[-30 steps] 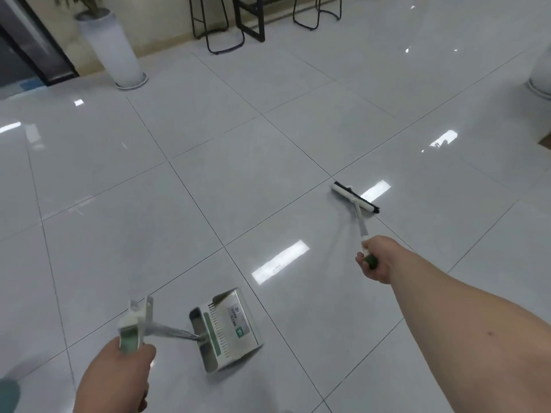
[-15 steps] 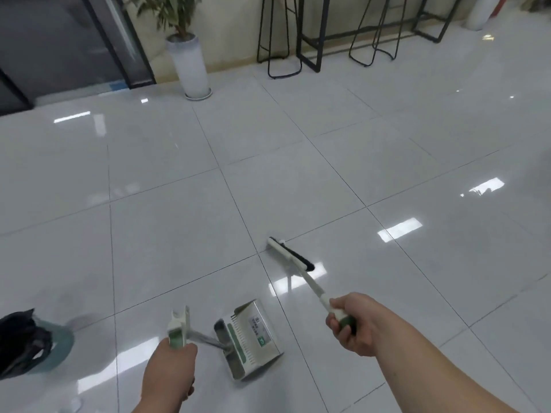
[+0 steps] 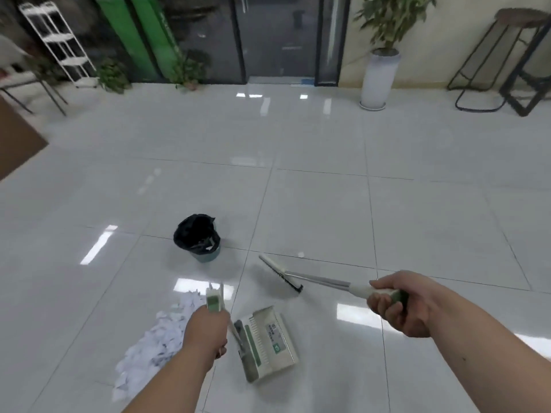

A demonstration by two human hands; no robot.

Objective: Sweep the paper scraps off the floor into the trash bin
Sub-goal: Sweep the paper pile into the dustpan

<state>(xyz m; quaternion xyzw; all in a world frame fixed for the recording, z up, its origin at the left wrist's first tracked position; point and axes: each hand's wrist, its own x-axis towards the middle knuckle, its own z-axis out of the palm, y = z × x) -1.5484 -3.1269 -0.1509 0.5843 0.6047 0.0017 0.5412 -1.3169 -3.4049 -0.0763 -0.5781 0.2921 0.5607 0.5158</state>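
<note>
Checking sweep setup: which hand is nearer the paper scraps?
Left. The left hand, holding the dustpan, is right beside the paper scraps; the right hand, holding the broom, is far off to their right, beyond the dustpan.

One broom [image 3: 322, 280], one dustpan [image 3: 268, 344], one bin [image 3: 198, 238], one scrap pile [image 3: 158, 332], perhaps two stools [image 3: 520, 14]

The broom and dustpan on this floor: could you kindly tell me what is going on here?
A person holds sweeping tools. The left hand grips the handle of a long-handled dustpan; the right hand grips a broom, its head out beyond the pan. A pile of paper scraps lies on the floor just left of the left hand, clear of the broom. No scraps show in the pan. The trash bin, lined with a black bag, stands farther off.
</note>
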